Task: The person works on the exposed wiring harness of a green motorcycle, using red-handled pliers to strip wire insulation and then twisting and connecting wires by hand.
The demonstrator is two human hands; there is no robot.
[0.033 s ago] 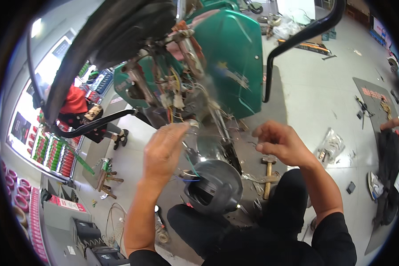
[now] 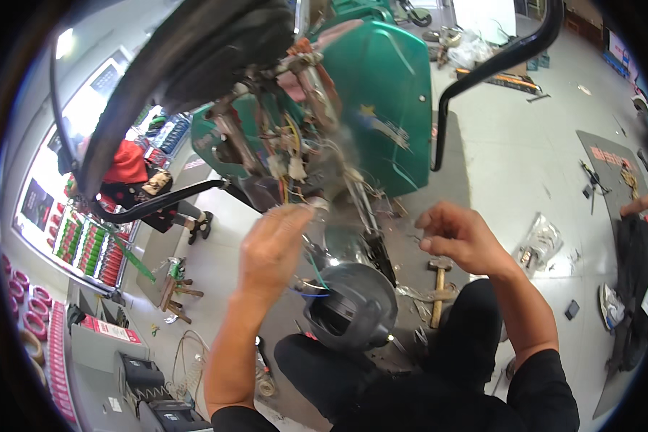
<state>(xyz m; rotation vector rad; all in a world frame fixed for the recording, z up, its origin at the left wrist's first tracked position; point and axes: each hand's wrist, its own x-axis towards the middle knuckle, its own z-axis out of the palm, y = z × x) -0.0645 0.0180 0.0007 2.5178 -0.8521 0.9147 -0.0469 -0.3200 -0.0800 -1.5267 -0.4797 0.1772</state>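
Observation:
A scooter's front end with green body panels (image 2: 381, 101) stands tipped before me, its metal frame bare and a bundle of thin wires (image 2: 293, 155) with pale connectors hanging out. My left hand (image 2: 275, 248) is closed at the lower end of these wires, fingertips pressed together; what they pinch is hidden. To the right, my right hand (image 2: 457, 237) is held in the air with curled fingers, thumb near the index finger; anything between them is too small to make out. Below and between my hands sits a round black plastic housing (image 2: 353, 306), with a blue wire (image 2: 313, 294) beside it.
A wooden-handled hammer (image 2: 437, 295) lies by my right knee. Farther right are a clear plastic bag of parts (image 2: 540, 241) and a dark mat (image 2: 612, 162), where another person's hand (image 2: 635, 205) shows. A person in red (image 2: 128, 162) stands left, near a small wooden stool (image 2: 176, 295).
The view has shifted slightly, so the scene sits a little lower and to the right. Both my hands keep nearly the same pose and place.

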